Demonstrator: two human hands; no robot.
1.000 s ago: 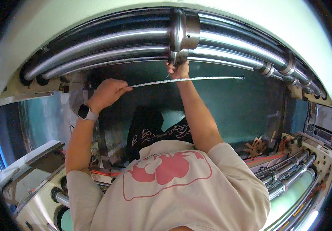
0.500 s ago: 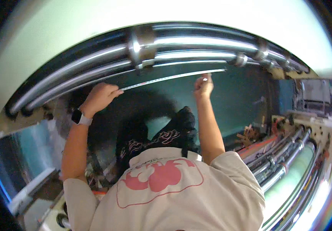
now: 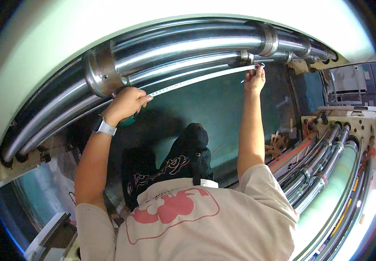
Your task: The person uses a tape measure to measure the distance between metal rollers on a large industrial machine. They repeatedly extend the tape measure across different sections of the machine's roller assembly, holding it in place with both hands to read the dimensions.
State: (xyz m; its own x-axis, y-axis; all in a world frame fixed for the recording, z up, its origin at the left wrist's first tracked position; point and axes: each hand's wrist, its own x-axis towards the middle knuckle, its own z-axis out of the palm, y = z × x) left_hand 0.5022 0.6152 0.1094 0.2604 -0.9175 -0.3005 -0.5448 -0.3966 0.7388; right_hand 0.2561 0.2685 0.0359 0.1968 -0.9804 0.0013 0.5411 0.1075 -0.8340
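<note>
A white tape measure blade stretches between my two hands, in front of and slightly below the steel shafts. My left hand, with a watch on the wrist, is closed on the tape measure; part of its green case shows under the palm. At the blade's far end, my right hand pinches the tip with fingers and thumb, close to the lower shaft. A small pale bit sticks out beside the right fingers, too small to name.
Thick polished shafts with a wide metal collar and a smaller collar span the machine ahead. At right is another roller bank with a pale green roller. Wood scraps lie on the green floor.
My right hand has moved right and up to the blade's end and now grips it. The left hand has shifted slightly right, exposing the green case. The view has shifted too.
</note>
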